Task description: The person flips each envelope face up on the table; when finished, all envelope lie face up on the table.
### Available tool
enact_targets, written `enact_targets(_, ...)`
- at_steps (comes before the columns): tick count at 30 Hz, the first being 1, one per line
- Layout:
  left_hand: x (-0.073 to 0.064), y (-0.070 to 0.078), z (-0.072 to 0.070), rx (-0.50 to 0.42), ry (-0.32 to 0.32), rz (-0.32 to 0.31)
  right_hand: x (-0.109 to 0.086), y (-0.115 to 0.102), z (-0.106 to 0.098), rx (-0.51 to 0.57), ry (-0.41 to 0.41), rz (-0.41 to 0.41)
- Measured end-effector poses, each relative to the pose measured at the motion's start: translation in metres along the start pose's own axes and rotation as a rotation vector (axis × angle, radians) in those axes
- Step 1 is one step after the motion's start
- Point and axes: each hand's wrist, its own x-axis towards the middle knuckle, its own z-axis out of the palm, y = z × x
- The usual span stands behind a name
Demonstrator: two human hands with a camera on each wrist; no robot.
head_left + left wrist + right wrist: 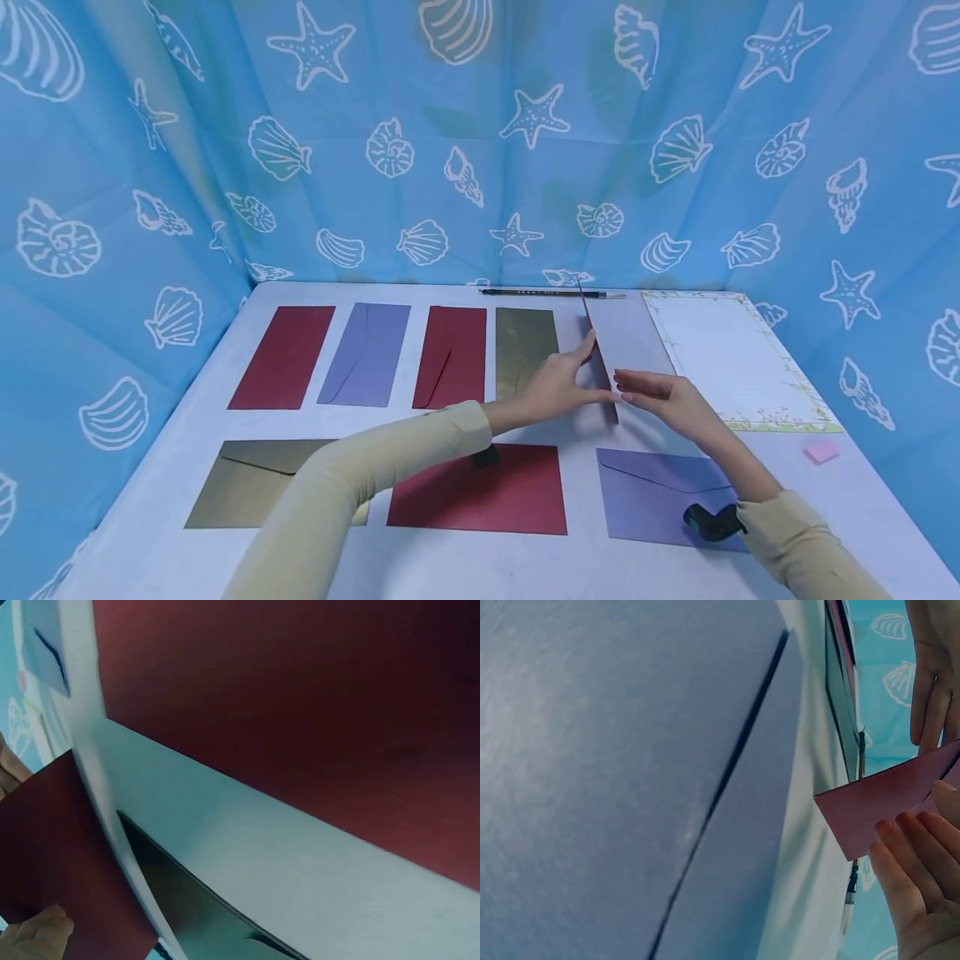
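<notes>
My left hand (551,387) grips a dark red envelope (596,358), tilted up on edge. In the left wrist view, curled fingers (45,934) lie against the red envelope (67,862). From the right, my right hand (671,400) reaches to its near end with fingers extended. The right wrist view shows the envelope's end (874,799) beside the right hand's straight fingers (922,870), and the left hand (934,690) on the other side. A green-gold envelope (525,342) lies just left of it.
Leftward in the back row lie red (281,358), purple (365,354) and red envelopes (453,354). Nearer are gold (240,492), red (480,500) and purple envelopes (645,500). A brush (525,292) lies at the back; bordered paper (727,350) and a pink eraser-like block (821,452) are right.
</notes>
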Motion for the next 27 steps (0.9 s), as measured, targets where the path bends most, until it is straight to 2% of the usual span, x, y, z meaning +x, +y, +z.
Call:
enact_targets(8, -0.003, -0.011, 0.0, 0.017, 0.009, 0.011, 0.0, 0.003, 0.003, -0.045, -0.025, -0.002)
enact_targets(16, -0.003, -0.012, -0.004, 0.006, -0.026, 0.072, -0.004, 0.005, 0.001, -0.099, -0.033, 0.034)
enact_targets(27, -0.002, -0.017, -0.004, 0.055, -0.065, 0.034, -0.004, 0.006, -0.004, -0.201, -0.027, 0.047)
